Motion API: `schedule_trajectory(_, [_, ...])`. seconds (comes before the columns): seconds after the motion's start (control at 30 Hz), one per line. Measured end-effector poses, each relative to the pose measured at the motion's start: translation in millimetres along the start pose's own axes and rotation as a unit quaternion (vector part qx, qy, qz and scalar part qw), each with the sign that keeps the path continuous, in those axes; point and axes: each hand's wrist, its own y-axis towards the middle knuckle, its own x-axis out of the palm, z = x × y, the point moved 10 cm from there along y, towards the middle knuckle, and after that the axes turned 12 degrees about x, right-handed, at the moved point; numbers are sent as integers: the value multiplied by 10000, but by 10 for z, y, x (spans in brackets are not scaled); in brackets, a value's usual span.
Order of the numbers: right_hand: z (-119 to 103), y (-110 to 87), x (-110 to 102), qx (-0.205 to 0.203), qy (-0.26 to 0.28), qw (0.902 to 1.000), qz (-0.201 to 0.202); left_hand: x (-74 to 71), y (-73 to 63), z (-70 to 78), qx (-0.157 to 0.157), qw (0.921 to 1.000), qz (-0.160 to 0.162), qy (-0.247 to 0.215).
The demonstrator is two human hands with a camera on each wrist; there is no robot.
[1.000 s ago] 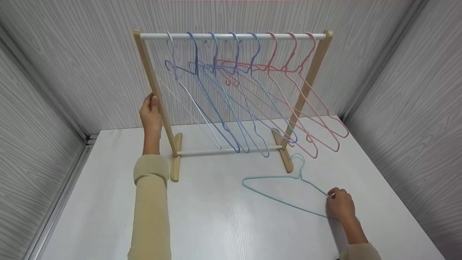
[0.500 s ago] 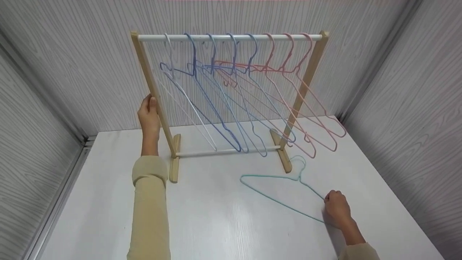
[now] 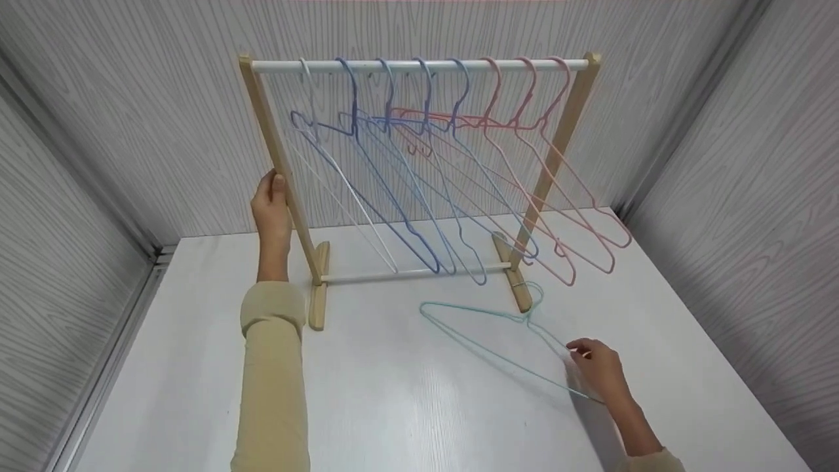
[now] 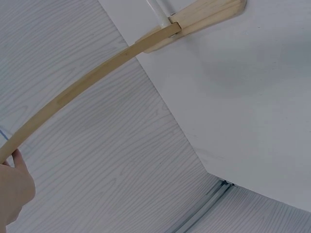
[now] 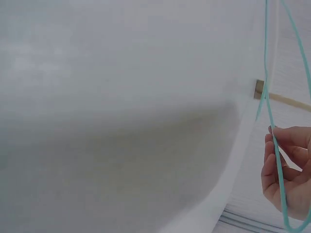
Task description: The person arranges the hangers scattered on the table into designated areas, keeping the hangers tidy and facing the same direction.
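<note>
A teal wire clothes hanger [image 3: 485, 313] is tilted just above the table, its shadow partly apart from it. My right hand [image 3: 600, 368] pinches its right arm between thumb and fingers. The right wrist view shows the same hand [image 5: 291, 167] with the teal wire [image 5: 279, 162] running past the fingertips. Farther left, my left hand [image 3: 270, 204] holds the left wooden post [image 3: 298, 210] of a clothes rack about halfway up. In the left wrist view, the left hand [image 4: 15, 189] shows at the lower left edge against that post [image 4: 73, 92].
From the rack's white top rail [image 3: 406, 66] hang a white hanger [image 3: 357, 190], several blue hangers [image 3: 373, 167] and 3 pink hangers [image 3: 570, 167]. The right wooden foot [image 3: 520, 288] stands beside the teal hook. Grey wood-grain walls [image 3: 754, 164] enclose the white table [image 3: 367, 393].
The teal hanger was lying flat on the table; now my right hand has raised it slightly and moved it left and away from me. The left hand stays on the post.
</note>
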Motion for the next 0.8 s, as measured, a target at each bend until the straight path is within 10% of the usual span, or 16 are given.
schedule_trajectory(0.5, [-612,-335,405,-600,-374,9944,-785,-1,2,9,22,10000,-7,52])
schedule_trajectory(0.8, [-726,-475,518,-529,127,9977,-400,11,-20,35,-68,9999,-73,-63])
